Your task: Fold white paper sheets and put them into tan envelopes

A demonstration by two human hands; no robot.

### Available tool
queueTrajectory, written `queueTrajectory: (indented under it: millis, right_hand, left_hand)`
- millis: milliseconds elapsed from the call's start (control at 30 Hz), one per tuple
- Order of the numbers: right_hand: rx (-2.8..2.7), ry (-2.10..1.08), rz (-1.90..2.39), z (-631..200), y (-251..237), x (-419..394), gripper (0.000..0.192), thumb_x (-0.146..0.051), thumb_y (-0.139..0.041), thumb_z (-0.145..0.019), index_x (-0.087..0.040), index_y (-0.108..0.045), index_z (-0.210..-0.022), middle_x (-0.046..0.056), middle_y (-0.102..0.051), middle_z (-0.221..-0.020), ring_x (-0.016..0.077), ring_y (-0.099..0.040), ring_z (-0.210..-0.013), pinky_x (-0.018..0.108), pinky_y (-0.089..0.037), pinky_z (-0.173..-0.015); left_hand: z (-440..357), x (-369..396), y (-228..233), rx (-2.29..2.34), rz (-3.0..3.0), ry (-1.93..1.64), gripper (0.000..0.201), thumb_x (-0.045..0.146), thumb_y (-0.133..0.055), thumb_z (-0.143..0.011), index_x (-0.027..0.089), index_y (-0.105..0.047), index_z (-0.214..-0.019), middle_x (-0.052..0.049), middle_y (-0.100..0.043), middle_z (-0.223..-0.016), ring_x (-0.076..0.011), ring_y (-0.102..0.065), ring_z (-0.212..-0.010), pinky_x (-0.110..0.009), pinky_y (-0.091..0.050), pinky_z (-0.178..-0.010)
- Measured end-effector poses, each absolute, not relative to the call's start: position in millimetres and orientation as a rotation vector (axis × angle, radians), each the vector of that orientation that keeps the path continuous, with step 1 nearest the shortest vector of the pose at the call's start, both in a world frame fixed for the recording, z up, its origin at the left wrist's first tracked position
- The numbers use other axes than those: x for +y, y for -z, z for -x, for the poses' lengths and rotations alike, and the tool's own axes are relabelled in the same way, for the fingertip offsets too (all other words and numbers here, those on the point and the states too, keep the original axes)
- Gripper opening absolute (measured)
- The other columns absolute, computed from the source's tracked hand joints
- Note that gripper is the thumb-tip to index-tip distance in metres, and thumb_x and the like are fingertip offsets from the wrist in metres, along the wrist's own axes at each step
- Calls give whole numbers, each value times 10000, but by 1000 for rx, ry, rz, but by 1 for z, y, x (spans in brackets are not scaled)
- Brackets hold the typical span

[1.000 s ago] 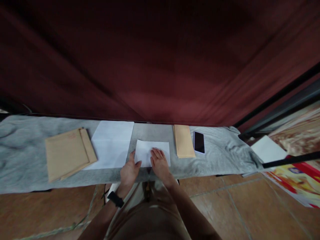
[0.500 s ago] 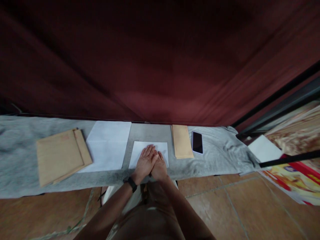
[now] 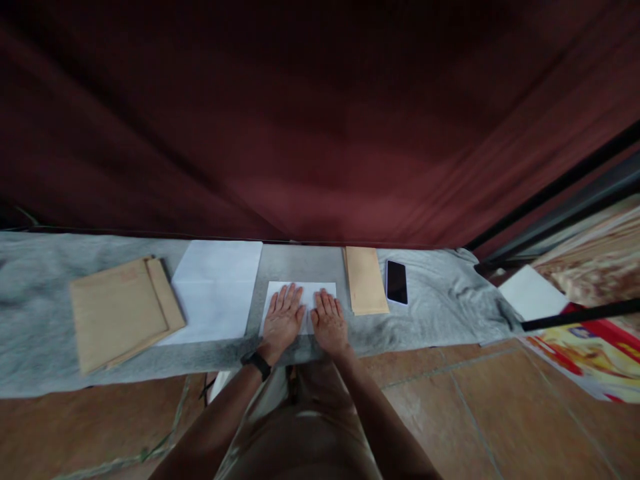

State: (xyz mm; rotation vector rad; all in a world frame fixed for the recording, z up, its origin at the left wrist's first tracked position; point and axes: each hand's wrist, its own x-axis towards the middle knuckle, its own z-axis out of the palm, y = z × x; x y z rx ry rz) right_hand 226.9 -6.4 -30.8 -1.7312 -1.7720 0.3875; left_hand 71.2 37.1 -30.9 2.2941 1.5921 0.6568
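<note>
A small white sheet of paper point(image 3: 307, 293), perhaps folded, lies flat before me on the grey cloth. Flat on its left half rests my left hand point(image 3: 283, 319), fingers stretched out, a dark watch point(image 3: 257, 365) on the wrist. My right hand point(image 3: 330, 321) lies palm down over the right half, its fingers extended too. A gap of bare paper shows between the two hands. Neither hand grips anything. To the left are larger white sheets point(image 3: 217, 307) with a crease across them. Right of my right hand sits a narrow stack of brown envelopes point(image 3: 367, 280).
Larger brown envelopes point(image 3: 117, 310) overlap the white sheets at the far left. A phone point(image 3: 397, 282) lies right of the narrow stack. Grey cloth point(image 3: 440, 300) covers the table, a dark red curtain point(image 3: 320, 167) hangs behind it. A colourful box point(image 3: 590, 350) is at the right.
My hands, which were together with the fingers overlapping on the middle of the paper, have slid apart: the left one leftward, the right one rightward.
</note>
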Motion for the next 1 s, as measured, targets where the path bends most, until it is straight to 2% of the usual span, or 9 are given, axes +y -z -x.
queueTrajectory:
  millis: [267,400,567,767,1000]
  right_hand:
    - [-1530,-426,1662,-227,24,9,449,-264,-503,-999,-155,-585,-1427,134,-501,-1551,248,-420,-1478,489,-220,-1266]
    - [-1795,-414,1695,-200,20,29,476,-243,-426,-1032,-113,-529,-1478,144,-451,-1584,235,-364,-1513,461,-221,-1269]
    - [-1932,-376,1734,-190,24,34,475,-259,-396,-1062,-129,-500,-1507,136,-441,-1592,233,-351,-1518,458,-208,-1270]
    - [-1915,-274,1773,-212,32,23,517,-255,-464,-1043,-131,-444,-1544,169,-391,-1612,275,-318,-1532,512,-229,-1251]
    - [-1963,0,1904,-225,40,14,546,-325,-439,-1062,-95,-412,-1557,178,-413,-1601,282,-369,-1502,488,-272,-1231]
  left_hand:
    - [-67,34,32,1631,-2269,-710,579,363,-391,-1002,172,-452,-1545,-124,-322,-1662,-297,-215,-1570,-519,-139,-1278]
    - [-68,34,29,1647,-2294,-618,566,292,-381,-995,147,-464,-1535,-140,-330,-1658,-306,-201,-1574,-539,-145,-1273]
    - [-67,34,28,1665,-2309,-557,573,210,-344,-984,136,-453,-1541,-142,-351,-1650,-289,-207,-1574,-533,-165,-1272]
    - [-67,35,32,1691,-2305,-624,562,285,-352,-1002,169,-459,-1541,-117,-348,-1653,-279,-220,-1570,-512,-174,-1275]
    - [-60,37,39,1872,-2374,-558,595,320,-309,-1019,68,-412,-1549,-182,-332,-1646,-296,-287,-1547,-510,-253,-1255]
